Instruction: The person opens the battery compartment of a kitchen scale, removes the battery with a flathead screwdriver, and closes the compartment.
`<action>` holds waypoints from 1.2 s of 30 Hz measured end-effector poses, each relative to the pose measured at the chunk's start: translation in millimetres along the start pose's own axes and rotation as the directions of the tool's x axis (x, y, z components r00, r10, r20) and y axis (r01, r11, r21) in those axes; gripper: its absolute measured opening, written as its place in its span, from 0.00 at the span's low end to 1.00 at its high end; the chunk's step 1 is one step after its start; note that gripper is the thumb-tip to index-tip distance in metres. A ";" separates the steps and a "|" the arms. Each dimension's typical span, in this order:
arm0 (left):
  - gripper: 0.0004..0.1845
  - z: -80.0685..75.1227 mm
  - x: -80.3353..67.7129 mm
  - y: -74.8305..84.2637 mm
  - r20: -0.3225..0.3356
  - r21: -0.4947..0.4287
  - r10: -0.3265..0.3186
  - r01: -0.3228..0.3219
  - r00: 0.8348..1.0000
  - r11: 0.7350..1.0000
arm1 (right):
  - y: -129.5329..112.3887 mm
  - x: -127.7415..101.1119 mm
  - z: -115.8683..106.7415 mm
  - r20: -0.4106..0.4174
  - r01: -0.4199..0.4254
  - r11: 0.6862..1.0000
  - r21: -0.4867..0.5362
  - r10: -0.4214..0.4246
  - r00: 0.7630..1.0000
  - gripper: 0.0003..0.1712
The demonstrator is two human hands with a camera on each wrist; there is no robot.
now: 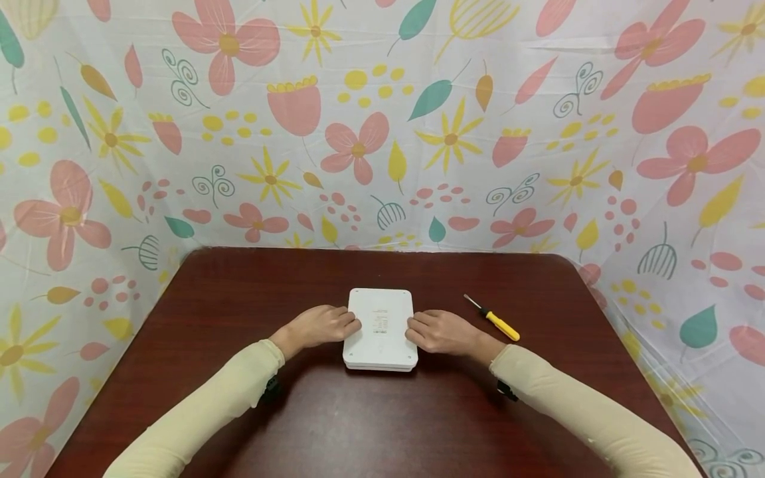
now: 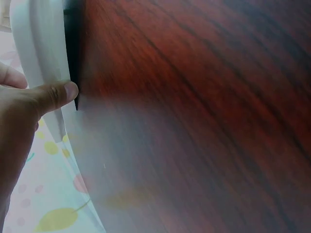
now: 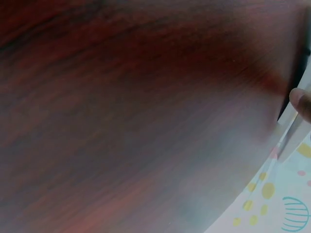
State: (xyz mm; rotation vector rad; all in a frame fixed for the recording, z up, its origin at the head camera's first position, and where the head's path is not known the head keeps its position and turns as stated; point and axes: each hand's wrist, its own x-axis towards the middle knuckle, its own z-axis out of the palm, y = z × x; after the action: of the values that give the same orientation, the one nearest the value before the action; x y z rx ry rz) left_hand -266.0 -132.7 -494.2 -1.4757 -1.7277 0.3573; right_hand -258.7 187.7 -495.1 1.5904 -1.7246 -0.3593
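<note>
A white, flat rectangular device [image 1: 381,342] with rounded corners lies at the middle of the table, with small printed text and a small round mark near each corner on its upper face. My left hand [image 1: 325,324] grips its left edge, fingers curled over the rim. On the opposite side, my right hand [image 1: 441,331] holds the right edge in the same way. In the left wrist view, the left thumb [image 2: 56,94] presses against the device's side [image 2: 41,43]. Only the tip of the right thumb [image 3: 300,100] shows in the right wrist view.
To the right of the right hand, a screwdriver [image 1: 501,325] with a yellow and black handle lies on the dark reddish-brown wooden table [image 1: 382,425]. A floral-patterned cloth [image 1: 370,86] hangs behind the table and along both sides.
</note>
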 end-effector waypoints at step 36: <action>0.14 -20.7 -15.7 -14.3 0.164 -0.137 -0.351 0.374 0.922 0.917 | -4.9 -25.1 -37.8 0.064 -0.393 0.858 0.331 0.395 0.916 0.25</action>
State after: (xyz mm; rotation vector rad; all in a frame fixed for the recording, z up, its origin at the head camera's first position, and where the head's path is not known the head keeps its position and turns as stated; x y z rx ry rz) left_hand -261.2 -156.9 -477.8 -1.2274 -2.1394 0.1193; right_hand -230.8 220.8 -480.9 1.4051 -2.1368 0.1570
